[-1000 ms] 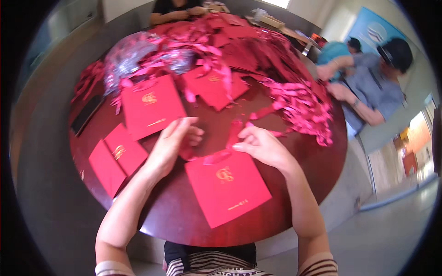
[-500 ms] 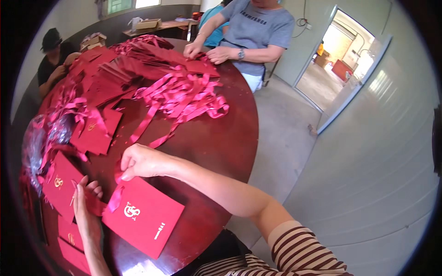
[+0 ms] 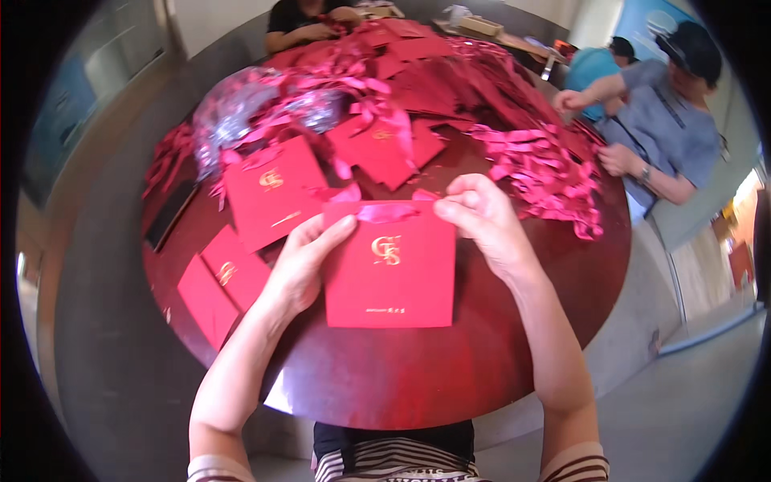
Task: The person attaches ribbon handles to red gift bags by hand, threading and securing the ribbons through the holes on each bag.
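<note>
A red paper gift bag [image 3: 389, 289] with a gold emblem hangs upright in front of me, above the near part of the table. My left hand [image 3: 303, 261] holds its left edge near the top, thumb on the front face. At the upper right corner, the fingers of my right hand [image 3: 480, 218] pinch the rim. A pink ribbon [image 3: 387, 211] lies across the top of the bag's front. Beyond it lie another red bag [image 3: 273, 193] and further red bags [image 3: 389, 149] with ribbon on them. More flat bags [image 3: 210, 293] rest left of my left forearm.
A heap of pink ribbons [image 3: 546, 173] spreads on the right of the round table [image 3: 562, 281]. Stacks of red bags [image 3: 434, 84] and clear plastic wrapping [image 3: 233, 108] cover the far side. A dark flat object [image 3: 170, 215] lies at the left. Co-workers [image 3: 662, 120] work around the table.
My view has swung left. The bag has turned upright to face me, and my left hand has come onto its left edge. My right hand has moved to its upper right corner.
</note>
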Motion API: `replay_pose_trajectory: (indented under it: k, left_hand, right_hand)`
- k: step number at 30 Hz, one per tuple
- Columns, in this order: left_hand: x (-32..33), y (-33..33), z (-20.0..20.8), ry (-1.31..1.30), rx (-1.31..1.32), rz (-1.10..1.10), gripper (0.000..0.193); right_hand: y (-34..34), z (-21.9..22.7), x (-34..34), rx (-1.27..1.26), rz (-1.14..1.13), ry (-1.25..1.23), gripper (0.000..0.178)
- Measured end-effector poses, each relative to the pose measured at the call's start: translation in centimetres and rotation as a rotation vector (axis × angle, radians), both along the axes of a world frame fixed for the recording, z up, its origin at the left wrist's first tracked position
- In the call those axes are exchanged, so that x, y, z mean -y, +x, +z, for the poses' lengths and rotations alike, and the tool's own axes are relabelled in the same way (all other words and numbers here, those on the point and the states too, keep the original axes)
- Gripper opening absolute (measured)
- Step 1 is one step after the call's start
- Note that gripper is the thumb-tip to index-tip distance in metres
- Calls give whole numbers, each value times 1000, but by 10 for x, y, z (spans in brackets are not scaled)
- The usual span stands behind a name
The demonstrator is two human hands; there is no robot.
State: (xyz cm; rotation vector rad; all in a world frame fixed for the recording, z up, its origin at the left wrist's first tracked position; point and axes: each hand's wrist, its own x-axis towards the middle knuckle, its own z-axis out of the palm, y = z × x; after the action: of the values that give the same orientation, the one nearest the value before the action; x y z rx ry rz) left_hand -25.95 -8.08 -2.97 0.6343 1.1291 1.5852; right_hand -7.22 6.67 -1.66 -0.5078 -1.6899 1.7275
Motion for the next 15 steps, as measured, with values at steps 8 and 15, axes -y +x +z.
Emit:
replay_pose_trajectory:
  k: [8, 15]
  left_hand:
    - [5, -9, 27, 249, -44, 290, 24]
    - [3, -105, 48, 427, -410, 671, 46]
  right_hand:
    - [-11, 2, 5, -194, 210, -96, 55]
    - [-8, -17, 2, 41, 105, 2, 40]
